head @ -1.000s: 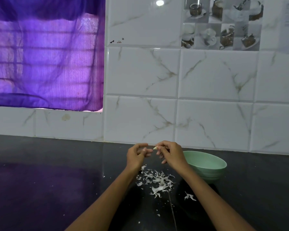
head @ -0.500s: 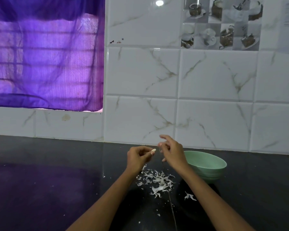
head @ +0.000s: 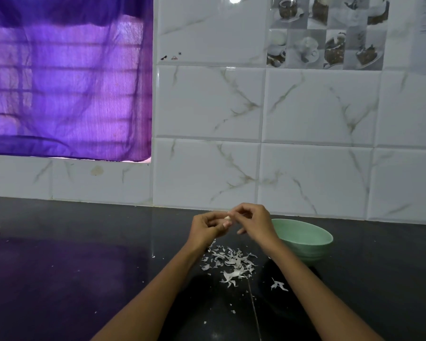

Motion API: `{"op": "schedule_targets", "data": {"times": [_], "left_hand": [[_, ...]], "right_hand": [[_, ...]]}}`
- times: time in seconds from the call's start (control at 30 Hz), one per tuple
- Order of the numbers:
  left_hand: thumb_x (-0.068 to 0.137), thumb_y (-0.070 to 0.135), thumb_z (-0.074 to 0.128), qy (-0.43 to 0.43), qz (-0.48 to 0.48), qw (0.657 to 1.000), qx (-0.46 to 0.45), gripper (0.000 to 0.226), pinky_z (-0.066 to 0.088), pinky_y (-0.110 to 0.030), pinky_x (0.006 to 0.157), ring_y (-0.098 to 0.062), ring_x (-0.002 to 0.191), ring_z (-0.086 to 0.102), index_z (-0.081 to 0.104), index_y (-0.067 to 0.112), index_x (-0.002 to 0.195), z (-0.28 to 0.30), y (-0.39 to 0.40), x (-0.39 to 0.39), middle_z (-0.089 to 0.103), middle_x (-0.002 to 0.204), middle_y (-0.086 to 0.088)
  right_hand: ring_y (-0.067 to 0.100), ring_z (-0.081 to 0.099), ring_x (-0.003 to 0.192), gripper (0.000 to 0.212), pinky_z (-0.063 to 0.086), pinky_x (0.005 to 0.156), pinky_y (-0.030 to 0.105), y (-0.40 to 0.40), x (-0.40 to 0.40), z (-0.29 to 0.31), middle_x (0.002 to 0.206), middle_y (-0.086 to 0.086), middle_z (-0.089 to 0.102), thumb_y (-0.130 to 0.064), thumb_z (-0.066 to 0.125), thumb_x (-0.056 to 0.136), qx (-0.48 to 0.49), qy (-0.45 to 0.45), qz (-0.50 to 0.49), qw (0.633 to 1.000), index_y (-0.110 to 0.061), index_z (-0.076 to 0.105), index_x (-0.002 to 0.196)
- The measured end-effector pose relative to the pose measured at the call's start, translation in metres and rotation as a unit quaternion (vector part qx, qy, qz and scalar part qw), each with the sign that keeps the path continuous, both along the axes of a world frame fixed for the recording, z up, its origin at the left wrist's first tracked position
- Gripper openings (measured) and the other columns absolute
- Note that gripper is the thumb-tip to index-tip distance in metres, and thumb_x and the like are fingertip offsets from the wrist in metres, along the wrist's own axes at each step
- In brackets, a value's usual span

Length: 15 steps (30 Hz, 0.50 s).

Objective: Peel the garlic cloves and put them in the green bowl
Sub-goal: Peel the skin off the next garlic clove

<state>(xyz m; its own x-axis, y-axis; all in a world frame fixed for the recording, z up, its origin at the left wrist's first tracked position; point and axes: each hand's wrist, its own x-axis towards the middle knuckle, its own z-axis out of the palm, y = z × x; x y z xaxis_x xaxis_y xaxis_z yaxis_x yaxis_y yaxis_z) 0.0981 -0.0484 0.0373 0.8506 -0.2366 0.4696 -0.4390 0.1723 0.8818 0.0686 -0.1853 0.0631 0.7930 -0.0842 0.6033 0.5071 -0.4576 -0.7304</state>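
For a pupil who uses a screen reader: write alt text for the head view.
Both hands, left hand and right hand, pinch a garlic clove above white peel scraps on a dark counter, beside a green bowl.

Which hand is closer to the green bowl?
The right hand: it hovers just beside the green bowl at its left rim. The left hand is farther left, above the peel scraps.

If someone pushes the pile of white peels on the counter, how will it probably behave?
The peels look thin, curled and loose, so they are probably very light and would scatter rather than slide as one pile. They seem floppy and easy to tear. On the glossy dark counter some flakes might cling flat and be hard to pick up.
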Motion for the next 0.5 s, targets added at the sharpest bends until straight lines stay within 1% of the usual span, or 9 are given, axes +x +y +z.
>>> {"op": "schedule_targets", "data": {"times": [0.1,0.17,0.23,0.3,0.33,0.4,0.43,0.47,0.5], "left_hand": [[0.084,-0.019,0.05,0.032,0.001,0.999,-0.011,0.044,0.052,-0.016,0.073,-0.004,0.081,0.064,0.057,0.008,0.118,0.002,0.0,-0.002,0.069,0.085,0.0],[0.087,-0.016,0.049,0.031,0.026,0.999,-0.008,0.045,0.049,-0.008,0.066,-0.004,0.085,0.059,0.051,0.008,0.124,0.003,0.0,-0.003,0.064,0.099,-0.003],[0.091,-0.001,0.053,0.034,0.045,0.998,-0.017,0.033,0.046,-0.006,0.054,0.0,0.073,0.06,0.051,0.007,0.123,0.003,0.002,-0.008,0.064,0.099,-0.006],[0.091,0.002,0.053,0.024,0.067,0.997,-0.013,0.032,0.045,-0.01,0.052,0.002,0.058,0.059,0.051,0.002,0.123,0.001,0.004,-0.006,0.066,0.093,-0.007],[0.09,-0.002,0.054,0.019,0.071,0.997,-0.006,0.035,0.047,-0.013,0.055,0.0,0.063,0.059,0.051,0.001,0.125,-0.001,0.004,-0.005,0.066,0.095,-0.008],[0.086,-0.006,0.057,0.037,0.084,0.996,-0.002,0.044,0.05,-0.022,0.072,-0.011,0.091,0.059,0.051,0.007,0.127,-0.001,0.003,-0.002,0.061,0.113,-0.008],[0.087,-0.001,0.059,0.051,0.096,0.994,-0.019,0.043,0.048,-0.028,0.082,-0.016,0.104,0.055,0.051,0.011,0.127,0.0,0.002,-0.002,0.058,0.119,-0.006],[0.089,0.008,0.059,0.086,0.088,0.991,-0.052,0.037,0.045,-0.034,0.088,-0.019,0.11,0.053,0.053,0.012,0.125,0.002,0.0,-0.004,0.057,0.12,-0.005],[0.093,0.018,0.055,0.138,0.06,0.982,-0.113,0.029,0.045,-0.039,0.091,-0.022,0.11,0.054,0.056,0.01,0.121,0.006,-0.003,-0.006,0.059,0.116,-0.007]], "right_hand": [[0.016,0.062,0.066,0.013,0.055,0.05,0.026,-0.003,0.0,0.004,0.077,0.007,0.066,-0.009,0.057,0.091,0.085,-0.027,-0.019,0.996,-0.013,0.06,0.078],[0.018,0.062,0.062,0.016,0.056,0.052,0.032,-0.004,-0.001,0.007,0.074,0.007,0.066,-0.011,0.054,0.093,0.097,-0.042,-0.03,0.994,-0.017,0.058,0.078],[0.019,0.061,0.058,0.013,0.057,0.055,0.037,0.0,-0.003,0.008,0.069,0.004,0.064,-0.014,0.054,0.094,0.075,-0.047,-0.04,0.995,-0.015,0.062,0.084],[0.015,0.059,0.055,0.014,0.057,0.055,0.036,0.007,-0.006,0.008,0.069,0.001,0.061,-0.017,0.051,0.095,0.055,-0.044,-0.045,0.996,-0.013,0.064,0.095],[0.012,0.057,0.054,0.014,0.056,0.053,0.032,0.009,-0.008,0.009,0.069,0.0,0.06,-0.017,0.051,0.095,0.05,-0.041,-0.043,0.997,-0.013,0.064,0.098],[0.009,0.056,0.053,0.011,0.052,0.049,0.022,0.013,-0.014,0.011,0.071,0.001,0.06,-0.019,0.053,0.094,0.047,-0.028,-0.039,0.998,-0.011,0.061,0.097],[0.009,0.056,0.054,0.012,0.051,0.049,0.02,0.015,-0.015,0.011,0.071,0.001,0.061,-0.019,0.055,0.093,0.045,-0.02,-0.031,0.998,-0.01,0.062,0.095],[0.008,0.058,0.056,0.013,0.052,0.051,0.021,0.019,-0.016,0.009,0.071,0.0,0.063,-0.02,0.057,0.092,0.039,-0.01,-0.018,0.999,-0.009,0.063,0.092],[0.008,0.06,0.06,0.013,0.054,0.056,0.023,0.024,-0.017,0.007,0.072,-0.002,0.065,-0.021,0.058,0.091,0.026,-0.002,-0.005,1.0,-0.011,0.066,0.09]]}}
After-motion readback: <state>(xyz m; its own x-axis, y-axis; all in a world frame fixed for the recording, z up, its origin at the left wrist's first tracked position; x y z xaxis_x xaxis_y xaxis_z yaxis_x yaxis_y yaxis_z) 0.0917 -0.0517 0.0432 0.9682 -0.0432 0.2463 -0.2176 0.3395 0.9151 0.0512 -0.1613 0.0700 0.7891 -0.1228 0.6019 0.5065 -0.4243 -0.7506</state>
